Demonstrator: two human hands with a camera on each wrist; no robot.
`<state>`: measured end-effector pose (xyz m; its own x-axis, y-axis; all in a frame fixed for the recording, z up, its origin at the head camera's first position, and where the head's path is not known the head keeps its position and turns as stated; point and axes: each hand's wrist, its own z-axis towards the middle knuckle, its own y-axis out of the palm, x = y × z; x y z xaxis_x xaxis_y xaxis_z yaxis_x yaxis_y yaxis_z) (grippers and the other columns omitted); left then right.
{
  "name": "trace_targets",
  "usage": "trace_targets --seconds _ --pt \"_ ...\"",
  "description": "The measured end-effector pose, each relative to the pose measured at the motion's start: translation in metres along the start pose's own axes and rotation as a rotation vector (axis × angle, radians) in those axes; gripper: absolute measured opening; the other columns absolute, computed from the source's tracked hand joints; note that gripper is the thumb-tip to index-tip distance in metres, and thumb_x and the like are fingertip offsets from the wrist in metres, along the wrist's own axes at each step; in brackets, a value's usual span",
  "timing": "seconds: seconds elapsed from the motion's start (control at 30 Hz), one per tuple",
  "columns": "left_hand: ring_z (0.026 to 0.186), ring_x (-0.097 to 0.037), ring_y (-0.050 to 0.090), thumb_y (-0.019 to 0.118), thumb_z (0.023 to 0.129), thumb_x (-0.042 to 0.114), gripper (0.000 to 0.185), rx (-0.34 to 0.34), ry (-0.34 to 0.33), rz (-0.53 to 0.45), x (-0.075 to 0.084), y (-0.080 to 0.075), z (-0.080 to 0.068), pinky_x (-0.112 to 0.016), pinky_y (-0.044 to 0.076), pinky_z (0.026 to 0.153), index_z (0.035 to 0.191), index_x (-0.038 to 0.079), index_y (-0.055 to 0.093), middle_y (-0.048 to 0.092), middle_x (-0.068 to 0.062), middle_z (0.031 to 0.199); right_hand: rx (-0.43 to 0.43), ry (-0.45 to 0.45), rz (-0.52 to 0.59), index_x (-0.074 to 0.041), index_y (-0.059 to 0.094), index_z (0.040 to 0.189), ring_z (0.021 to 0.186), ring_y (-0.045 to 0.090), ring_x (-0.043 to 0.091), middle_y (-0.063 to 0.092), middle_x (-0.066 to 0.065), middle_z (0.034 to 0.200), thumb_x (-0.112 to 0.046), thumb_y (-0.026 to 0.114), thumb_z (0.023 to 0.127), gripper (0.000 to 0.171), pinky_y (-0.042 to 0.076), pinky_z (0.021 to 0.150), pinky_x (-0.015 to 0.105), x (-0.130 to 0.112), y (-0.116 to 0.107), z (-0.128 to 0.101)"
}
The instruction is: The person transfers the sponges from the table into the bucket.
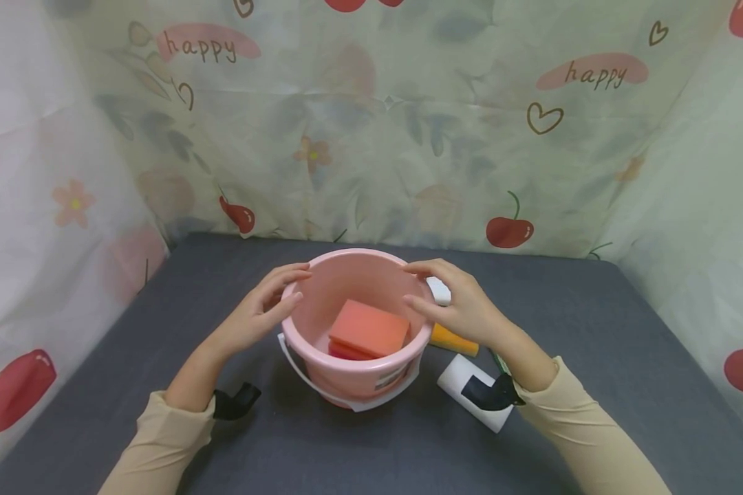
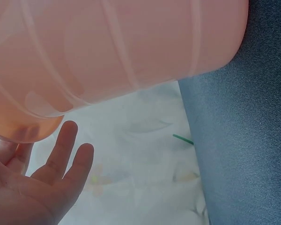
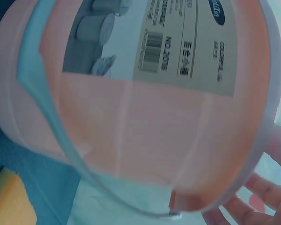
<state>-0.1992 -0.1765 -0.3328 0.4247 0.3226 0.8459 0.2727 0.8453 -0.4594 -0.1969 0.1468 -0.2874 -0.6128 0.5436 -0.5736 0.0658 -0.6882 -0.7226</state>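
Note:
A pink plastic bucket (image 1: 347, 258) stands on the dark grey tabletop, and an orange sponge (image 1: 371, 328) lies inside it on top of a red one. My left hand (image 1: 280, 295) rests against the bucket's left rim with fairly straight fingers (image 2: 61, 154). On the right rim sits my right hand (image 1: 430, 287), fingers along the top edge and thumb towards the inside. The bucket wall (image 2: 112, 51) fills the left wrist view. In the right wrist view, the bucket (image 3: 154, 136) carries a paper label (image 3: 182, 42), and its white handle (image 3: 61, 136) hangs down.
Behind my right hand lie a yellow sponge (image 1: 457, 342), a small white piece (image 1: 439, 290) and a white block (image 1: 470, 385). A printed curtain (image 1: 371, 137) closes the table in at the back and on both sides.

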Motion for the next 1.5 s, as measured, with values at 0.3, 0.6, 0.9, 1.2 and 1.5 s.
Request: trace_targets --seconds 0.3,0.6,0.9,1.2,1.5 --pt "0.135 -0.032 0.032 0.050 0.094 0.016 0.043 0.000 0.000 -0.013 0.000 0.000 0.000 -0.055 0.039 0.101 0.136 0.010 0.043 0.029 -0.008 0.150 0.010 0.081 -0.017 -0.008 0.057 0.124 0.116 0.054 0.027 0.059 0.010 0.123 -0.020 0.068 0.084 0.042 0.044 0.098 0.049 0.019 -0.010 -0.008" --pt "0.135 -0.032 0.033 0.050 0.094 0.015 0.043 0.002 -0.002 -0.003 0.000 0.001 0.000 -0.054 0.040 0.101 0.136 0.009 0.043 0.029 -0.008 0.150 0.012 0.142 -0.032 -0.009 0.055 0.125 0.117 0.053 0.030 0.058 0.012 0.126 -0.022 0.063 0.089 0.040 0.042 0.100 0.052 0.043 -0.014 -0.014" --pt "0.134 -0.032 0.034 0.050 0.094 0.015 0.042 0.000 0.004 0.005 -0.001 0.002 0.000 -0.050 0.042 0.101 0.136 0.010 0.044 0.030 -0.009 0.150 -0.016 0.227 -0.090 -0.007 0.054 0.126 0.115 0.054 0.033 0.058 0.015 0.125 -0.025 0.063 0.089 0.042 0.041 0.100 0.053 0.069 -0.017 -0.018" --pt "0.134 -0.032 0.034 0.050 0.094 0.016 0.043 0.000 0.006 -0.003 -0.001 0.001 -0.001 -0.053 0.040 0.101 0.136 0.010 0.043 0.029 -0.008 0.150 -0.070 0.280 -0.087 -0.004 0.053 0.125 0.112 0.055 0.037 0.059 0.019 0.123 -0.025 0.066 0.087 0.045 0.045 0.095 0.051 0.095 -0.020 -0.024" --pt "0.135 -0.030 0.033 0.050 0.095 0.016 0.041 0.006 0.004 0.005 -0.001 0.001 0.000 -0.043 0.042 0.102 0.135 0.011 0.044 0.030 -0.007 0.150 -0.153 0.318 -0.083 -0.002 0.050 0.128 0.114 0.054 0.040 0.055 0.024 0.126 -0.028 0.070 0.083 0.055 0.043 0.096 0.055 0.117 -0.019 -0.029"
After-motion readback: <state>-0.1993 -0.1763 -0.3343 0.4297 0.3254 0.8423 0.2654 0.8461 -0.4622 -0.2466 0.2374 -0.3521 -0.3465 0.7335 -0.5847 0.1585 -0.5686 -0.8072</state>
